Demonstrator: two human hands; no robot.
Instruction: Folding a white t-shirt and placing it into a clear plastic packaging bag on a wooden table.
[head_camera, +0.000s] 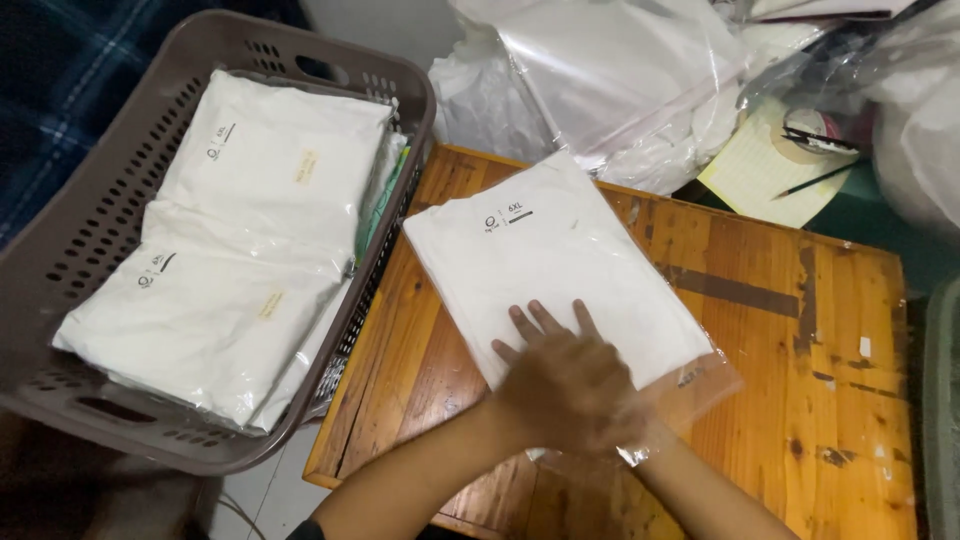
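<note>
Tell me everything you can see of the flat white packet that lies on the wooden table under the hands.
The flat white packet looks like a folded white garment in a clear plastic bag, with a small dark printed mark near its upper left corner. It lies flat and turned at an angle on the orange-brown wooden table. The bag's open clear end sticks out at the lower right. The left hand presses flat on its near edge, fingers spread. The right hand is mostly hidden beneath the left, at the clear flap.

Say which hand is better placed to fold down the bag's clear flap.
Right, probably. The right hand is at the clear flap on the bag's near edge, though blurred. The left hand lies flat on the white bagged garment, pinning it to the wooden table.
</note>
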